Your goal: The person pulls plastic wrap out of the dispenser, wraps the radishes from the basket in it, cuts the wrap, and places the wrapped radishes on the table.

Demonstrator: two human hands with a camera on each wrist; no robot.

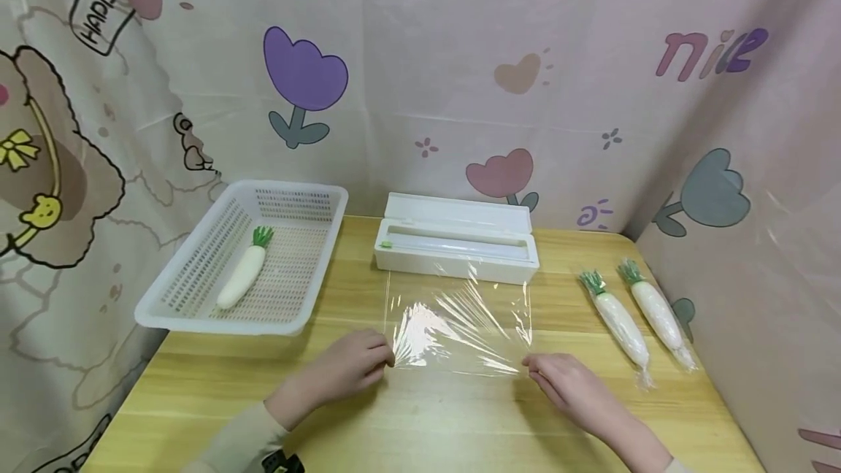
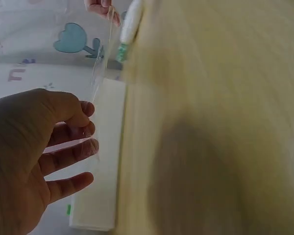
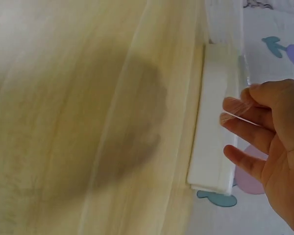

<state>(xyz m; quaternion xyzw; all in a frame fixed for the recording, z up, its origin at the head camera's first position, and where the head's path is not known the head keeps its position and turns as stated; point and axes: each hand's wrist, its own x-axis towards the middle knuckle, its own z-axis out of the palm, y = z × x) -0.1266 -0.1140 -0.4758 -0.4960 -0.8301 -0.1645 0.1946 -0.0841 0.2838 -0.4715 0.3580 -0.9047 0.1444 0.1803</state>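
A sheet of clear plastic wrap (image 1: pixel 453 323) stretches out toward me from a white wrap dispenser box (image 1: pixel 456 268) whose lid stands raised. My left hand (image 1: pixel 351 365) pinches the sheet's near left corner between thumb and forefinger. At the near right corner my right hand (image 1: pixel 571 389) pinches it the same way. In the left wrist view the left hand (image 2: pixel 54 152) has its other fingers spread behind the film. The right wrist view shows the right hand (image 3: pixel 272 132) with film between thumb and forefinger, the dispenser box (image 3: pixel 213 127) beyond it.
At the left, a white plastic basket (image 1: pixel 315 268) holds one white radish (image 1: pixel 243 276) with green tops. Two wrapped radishes, one nearer (image 1: pixel 620 327) and one farther right (image 1: pixel 660 316), lie on the wooden table (image 1: pixel 453 422). Printed curtains (image 1: pixel 427 79) hang behind and beside it.
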